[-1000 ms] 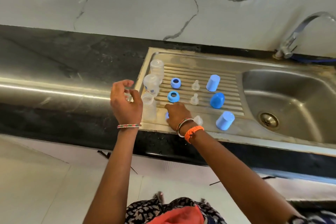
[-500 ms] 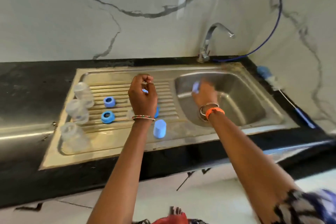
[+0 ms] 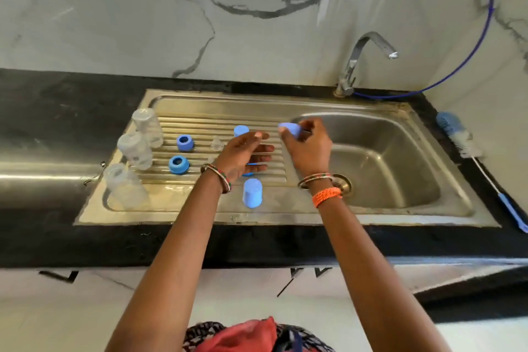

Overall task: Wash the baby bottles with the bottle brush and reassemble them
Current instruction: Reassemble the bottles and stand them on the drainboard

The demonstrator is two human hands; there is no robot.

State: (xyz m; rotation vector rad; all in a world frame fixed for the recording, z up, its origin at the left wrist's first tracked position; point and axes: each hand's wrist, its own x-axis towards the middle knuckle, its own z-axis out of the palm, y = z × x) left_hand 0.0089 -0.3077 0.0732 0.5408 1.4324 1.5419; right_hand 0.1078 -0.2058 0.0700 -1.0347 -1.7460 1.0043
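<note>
— Head view: what do the hands hold?
— Right hand [image 3: 307,146] curls around a blue cap [image 3: 290,128] at the basin's edge; left hand [image 3: 243,153] hovers, fingers straight, empty.
— The bottles?
— Three clear bottles [image 3: 134,148] stand on the drainboard [image 3: 200,203]; the bottle brush [image 3: 468,148] lies on the counter [image 3: 57,111], right.

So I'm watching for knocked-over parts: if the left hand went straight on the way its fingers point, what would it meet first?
The left hand has its fingers pointing right, toward the right hand, which holds a blue cap. It would likely meet that hand or cap first, though depth is unclear.
</note>
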